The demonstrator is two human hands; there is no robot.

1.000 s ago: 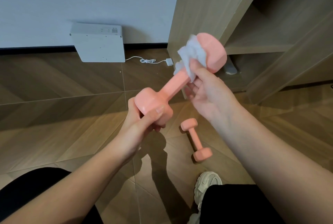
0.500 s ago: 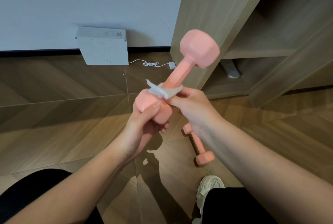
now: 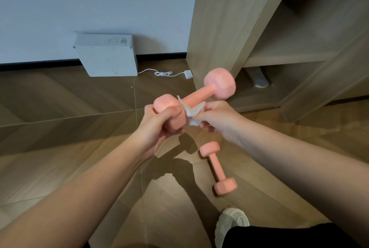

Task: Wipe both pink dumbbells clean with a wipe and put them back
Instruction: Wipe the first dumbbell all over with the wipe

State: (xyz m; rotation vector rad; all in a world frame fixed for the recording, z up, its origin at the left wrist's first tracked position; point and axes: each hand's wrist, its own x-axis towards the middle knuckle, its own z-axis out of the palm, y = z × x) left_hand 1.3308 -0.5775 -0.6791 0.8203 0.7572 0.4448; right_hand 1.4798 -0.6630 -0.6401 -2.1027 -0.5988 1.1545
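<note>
I hold one pink dumbbell (image 3: 199, 96) in the air, tilted up to the right. My left hand (image 3: 157, 126) grips its near, lower head. My right hand (image 3: 217, 120) pinches a crumpled white wipe (image 3: 192, 111) against the handle where it meets that head. The far head is blurred. A second pink dumbbell (image 3: 217, 168) lies on the wooden floor below my right forearm, untouched.
A white box (image 3: 107, 56) stands against the wall at the back, with a white cable and plug (image 3: 187, 74) beside it. A wooden shelf unit (image 3: 269, 48) rises at the right. My shoe (image 3: 231, 221) is on the floor near the lying dumbbell.
My right hand slid the wipe down from the far head along the handle to the near head. The held dumbbell dropped lower and tilted flatter.
</note>
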